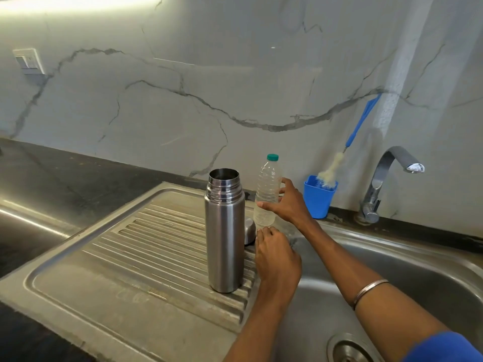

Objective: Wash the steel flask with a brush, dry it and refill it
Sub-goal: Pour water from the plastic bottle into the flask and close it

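Observation:
The steel flask [226,231] stands upright and uncapped on the ribbed drainboard [146,246]. Its steel cap [249,231] lies just behind it to the right. My left hand [277,259] rests at the drainboard's right edge, its fingers loosely curled beside the cap. A clear plastic bottle [266,189] with a green lid stands behind the cap. My right hand [290,202] holds this bottle, thumb across its front and fingers along its right side. The bottle brush [337,163], with a blue handle, leans in a blue cup [318,201] against the wall.
The steel sink basin [407,259] lies under my right forearm, with its drain [349,348] at the bottom. A chrome tap [389,173] rises at the back right. Dark countertop [39,178] extends to the left. A switch plate [28,61] is on the marble wall.

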